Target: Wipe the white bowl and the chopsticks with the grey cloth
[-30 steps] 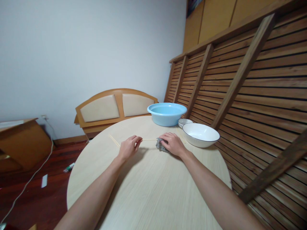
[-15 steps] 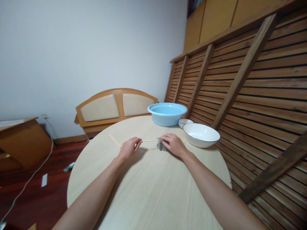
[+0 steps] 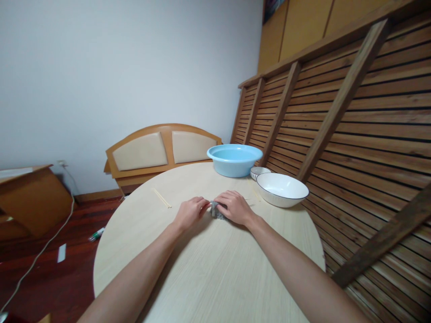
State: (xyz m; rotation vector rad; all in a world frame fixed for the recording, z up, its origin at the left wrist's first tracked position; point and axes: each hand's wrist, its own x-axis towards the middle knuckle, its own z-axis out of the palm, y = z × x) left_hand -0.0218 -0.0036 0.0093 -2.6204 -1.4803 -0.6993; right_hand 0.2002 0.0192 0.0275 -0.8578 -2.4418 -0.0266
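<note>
My left hand [image 3: 193, 212] is closed, pinching the near end of a pale wooden chopstick [image 3: 210, 205], of which only a little shows. Pressed around the stick is a grey cloth [image 3: 217, 211], gripped by my right hand [image 3: 235, 207]. Both hands are low over the table's middle, their fingertips almost meeting at the cloth. The stick's thin far end seems to poke out past my right hand. To the left, a pair of chopsticks [image 3: 161, 198] lies side by side on the round table [image 3: 202, 273].
A light blue basin [image 3: 234, 167] stands at the table's back. Right of it are a small patterned bowl [image 3: 259, 172] and a large white dark-rimmed bowl [image 3: 282, 192]. More pale chopsticks [image 3: 255, 190] lie beside that bowl. Slatted wood [image 3: 336, 148] leans along the right.
My left hand has moved right, up to the cloth, and my right hand has shifted slightly left with it. The stretch of chopstick between them is now nearly covered.
</note>
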